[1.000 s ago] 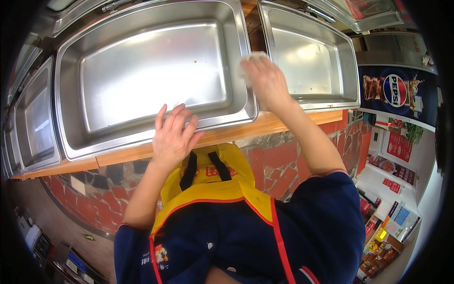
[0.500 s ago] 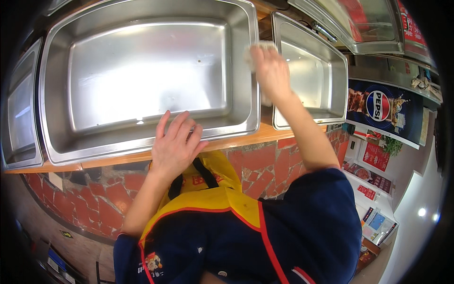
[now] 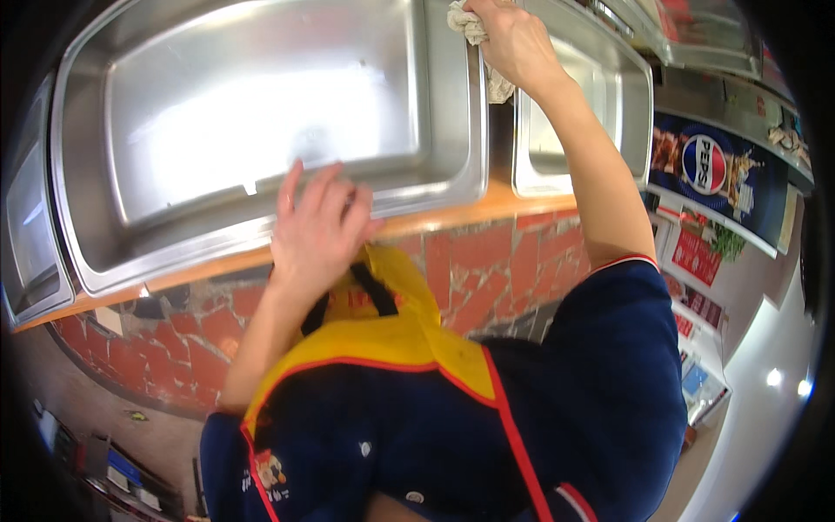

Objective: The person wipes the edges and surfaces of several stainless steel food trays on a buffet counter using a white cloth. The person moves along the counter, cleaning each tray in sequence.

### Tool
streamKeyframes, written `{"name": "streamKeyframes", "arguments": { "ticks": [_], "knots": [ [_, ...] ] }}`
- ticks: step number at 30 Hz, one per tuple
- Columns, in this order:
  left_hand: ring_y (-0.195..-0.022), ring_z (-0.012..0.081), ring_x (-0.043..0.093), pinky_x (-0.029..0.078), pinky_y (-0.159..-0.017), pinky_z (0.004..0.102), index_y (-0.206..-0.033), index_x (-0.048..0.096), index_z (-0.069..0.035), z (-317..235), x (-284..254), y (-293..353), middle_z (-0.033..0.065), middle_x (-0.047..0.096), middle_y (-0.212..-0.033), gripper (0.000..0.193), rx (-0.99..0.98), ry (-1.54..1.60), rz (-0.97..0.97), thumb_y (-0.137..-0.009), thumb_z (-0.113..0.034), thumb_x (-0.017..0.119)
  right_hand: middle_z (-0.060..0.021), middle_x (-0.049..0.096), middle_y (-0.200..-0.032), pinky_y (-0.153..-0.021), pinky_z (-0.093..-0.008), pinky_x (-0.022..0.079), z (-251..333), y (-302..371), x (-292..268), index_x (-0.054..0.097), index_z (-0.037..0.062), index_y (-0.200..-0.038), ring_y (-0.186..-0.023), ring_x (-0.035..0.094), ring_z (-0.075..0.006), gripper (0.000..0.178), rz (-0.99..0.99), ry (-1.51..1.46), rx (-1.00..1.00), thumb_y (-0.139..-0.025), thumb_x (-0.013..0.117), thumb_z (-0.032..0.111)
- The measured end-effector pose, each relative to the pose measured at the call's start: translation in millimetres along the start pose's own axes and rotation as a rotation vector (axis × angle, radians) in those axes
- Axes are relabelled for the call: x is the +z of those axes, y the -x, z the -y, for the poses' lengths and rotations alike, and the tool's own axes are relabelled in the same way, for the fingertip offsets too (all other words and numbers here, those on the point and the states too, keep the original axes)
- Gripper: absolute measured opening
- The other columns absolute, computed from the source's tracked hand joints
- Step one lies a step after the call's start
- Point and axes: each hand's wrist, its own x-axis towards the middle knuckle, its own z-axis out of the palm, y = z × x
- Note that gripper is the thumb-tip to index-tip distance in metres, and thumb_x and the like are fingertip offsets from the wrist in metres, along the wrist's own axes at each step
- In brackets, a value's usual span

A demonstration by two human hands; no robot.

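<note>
A large, deep stainless steel pan (image 3: pixel 139 228) spans the upper part of the head view. My left hand (image 3: pixel 320 222), fingers spread, is over its near rim with nothing held; whether the palm presses on the metal is unclear. Farther off, my right hand (image 3: pixel 520 48) grips a crumpled off-white cloth (image 3: pixel 468 24) at the pan's right rim. Part of that cloth hangs down into the gap beside a smaller steel pan (image 3: pixel 639 113) on the right. My right forearm passes across the smaller pan's near corner.
Another steel pan (image 3: pixel 30 226) stands at the far left. A wooden counter edge (image 3: pixel 500 204) runs along the front, above a red stone-patterned face (image 3: pixel 470 270). To the right are a dark drink poster (image 3: pixel 726 170) and a green plant (image 3: pixel 724 244). I wear a yellow apron (image 3: pixel 391 335).
My right hand has moved farther away along the right rim with the cloth. My left hand stays at the near rim, its fingers slightly shifted. The whole view has tilted a little.
</note>
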Motion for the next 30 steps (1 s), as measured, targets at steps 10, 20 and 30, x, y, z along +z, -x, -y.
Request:
{"name": "streamKeyframes", "arguments": {
  "ticks": [10,20,30],
  "knots": [
    [-0.108,0.0224,0.055,0.032,-0.106,0.0483,-0.101,0.062,-0.012,1,5,-2,0.0027,0.055,-0.095,0.033,0.021,-0.031,-0.042,-0.077,-0.031,0.072,-0.0096,0.061,-0.088,-0.063,-0.0368,0.052,101,158,-39,0.061,0.0056,-0.094,-0.082,0.059,-0.0288,0.030,0.134,-0.127,0.009,-0.066,0.058,-0.003],
    [-0.106,0.0236,0.055,0.033,-0.105,0.0504,-0.100,0.061,-0.010,0,7,-3,0.0037,0.054,-0.091,0.033,0.031,0.028,-0.069,-0.075,-0.028,0.073,-0.0091,0.062,-0.090,-0.067,-0.0396,0.052,162,151,-25,0.061,0.0078,-0.095,-0.084,0.062,-0.0293,0.033,0.010,-0.231,0.257,-0.064,0.065,0.000],
    [-0.107,0.0251,0.055,0.032,-0.105,0.0501,-0.103,0.062,-0.009,0,6,-5,0.0054,0.056,-0.093,0.032,0.040,0.035,-0.044,-0.079,-0.028,0.071,-0.0055,0.060,-0.083,-0.060,-0.0321,0.053,84,162,-32,0.057,0.0111,-0.082,-0.081,0.061,-0.0240,0.018,0.193,0.368,0.126,-0.065,0.063,0.009]
  ]
}}
